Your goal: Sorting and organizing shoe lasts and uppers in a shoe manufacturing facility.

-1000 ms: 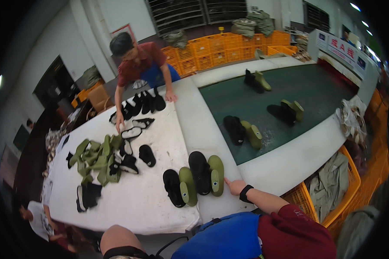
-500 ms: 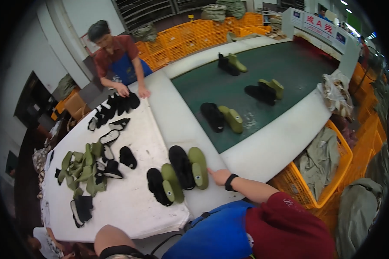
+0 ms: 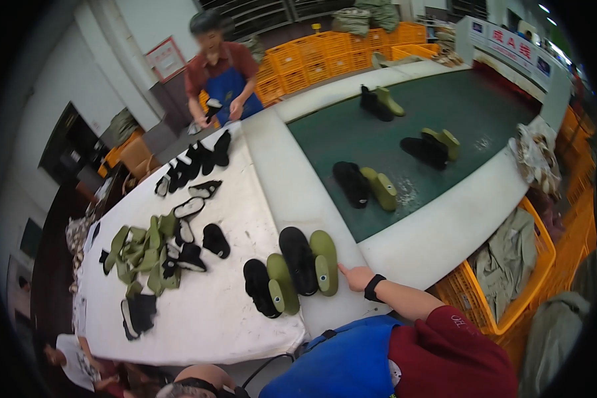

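My right hand, wearing a black wristband, reaches in from the right with its index finger stretched out. The fingertip is at the side of a green shoe last, touching or almost touching it. Nothing shows in this hand. Left of that last lies a black shoe, followed by another green last and another black shoe, all near the table's front right edge. Part of a bare limb shows at the bottom edge, but my left hand is out of sight.
A jumble of green lasts and loose black shoes covers the white table's left. Beyond, a co-worker stands at a row of black shoes. The green conveyor carries several shoe-and-last pairs. Right stands an orange crate.
The whole view has shifted, moving the scene rightward. Across the table, the co-worker has straightened up and lifted a black-and-white shoe. My right hand stays beside the same green last.
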A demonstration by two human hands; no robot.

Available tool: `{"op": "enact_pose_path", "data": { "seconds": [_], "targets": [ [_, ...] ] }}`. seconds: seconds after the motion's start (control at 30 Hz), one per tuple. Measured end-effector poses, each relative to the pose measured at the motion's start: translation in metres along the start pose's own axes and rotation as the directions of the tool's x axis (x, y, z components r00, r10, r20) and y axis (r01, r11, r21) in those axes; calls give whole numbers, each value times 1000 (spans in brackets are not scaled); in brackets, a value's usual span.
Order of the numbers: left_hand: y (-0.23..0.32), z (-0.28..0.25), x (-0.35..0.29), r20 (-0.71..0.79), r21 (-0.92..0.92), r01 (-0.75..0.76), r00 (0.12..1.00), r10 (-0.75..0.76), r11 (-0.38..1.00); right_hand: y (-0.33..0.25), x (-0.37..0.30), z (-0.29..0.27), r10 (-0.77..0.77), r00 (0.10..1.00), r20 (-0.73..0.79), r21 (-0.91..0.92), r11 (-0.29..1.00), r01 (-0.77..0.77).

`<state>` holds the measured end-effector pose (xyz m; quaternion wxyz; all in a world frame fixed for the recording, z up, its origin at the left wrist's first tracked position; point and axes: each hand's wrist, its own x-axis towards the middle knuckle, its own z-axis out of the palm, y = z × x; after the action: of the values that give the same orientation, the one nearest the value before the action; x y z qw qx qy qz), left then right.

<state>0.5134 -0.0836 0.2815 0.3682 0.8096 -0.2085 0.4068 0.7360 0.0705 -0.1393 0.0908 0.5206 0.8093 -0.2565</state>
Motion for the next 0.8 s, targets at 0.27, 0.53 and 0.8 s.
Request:
{"op": "enact_pose_path", "data": {
  "seconds": [0.27, 0.53, 0.8],
  "targets": [
    [-20, 44, -206, -891, 226, 896, 32, -453, -382, 46, 32, 16, -137, 965, -225, 184, 966, 180],
    [-10, 159, -293, -777, -7, 719, -441, -449, -695, -66, 15, -65, -90, 960, -267, 37, 994, 103],
    [-59, 156, -253, -850, 137, 828, -183, -494, -544, -55, 23, -47, -65, 948, -311, 100, 990, 101]
  ]
}}
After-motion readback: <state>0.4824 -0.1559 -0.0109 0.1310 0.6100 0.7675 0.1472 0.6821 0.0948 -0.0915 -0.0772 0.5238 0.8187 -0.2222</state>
